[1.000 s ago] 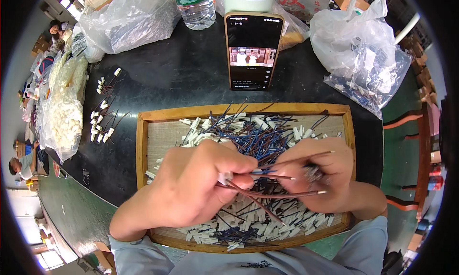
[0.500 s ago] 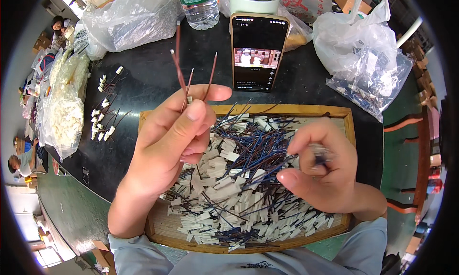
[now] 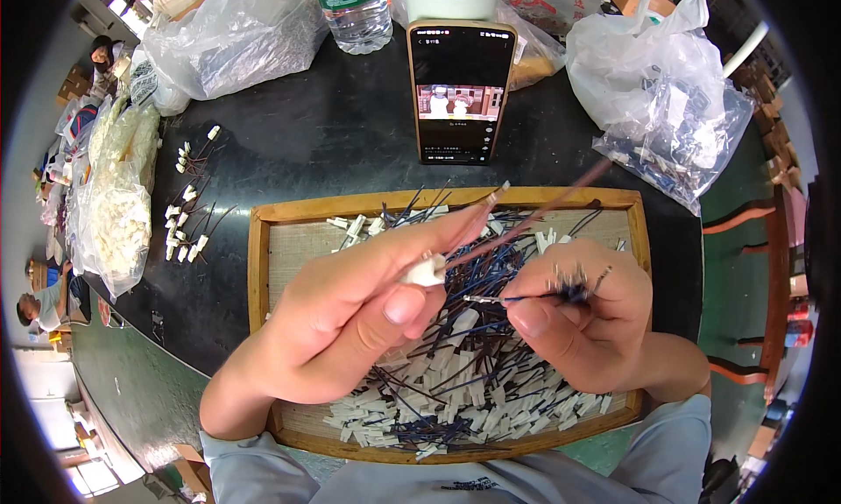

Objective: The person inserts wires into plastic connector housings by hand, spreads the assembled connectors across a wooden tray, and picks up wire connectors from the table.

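Between thumb and fingers of my left hand (image 3: 337, 316) is pinched a white plastic connector (image 3: 427, 271), with brown wires (image 3: 541, 213) running out toward the upper right. My right hand (image 3: 600, 346) grips a bunch of dark blue wires (image 3: 574, 289) with bare metal tips. One blue wire, held at thumb and forefinger, points its metal terminal (image 3: 480, 299) left, just below the connector and apart from it. Both hands are over a wood-framed tray (image 3: 259, 267), which holds a heap of white connectors (image 3: 473, 377) with brown and blue wires. My hands hide part of the heap.
A phone (image 3: 457, 136) stands upright behind the tray, leaning on a pale green container (image 3: 451, 0). A water bottle (image 3: 353, 14) is beside it. Finished-looking wired connectors (image 3: 180, 219) lie at left, near bags of white parts (image 3: 118, 215). Plastic bags (image 3: 648, 84) sit at right.
My left hand has lowered and moved right, tipping the connector and its brown wires rightward. In my right hand one blue wire's terminal now sticks out toward the connector.
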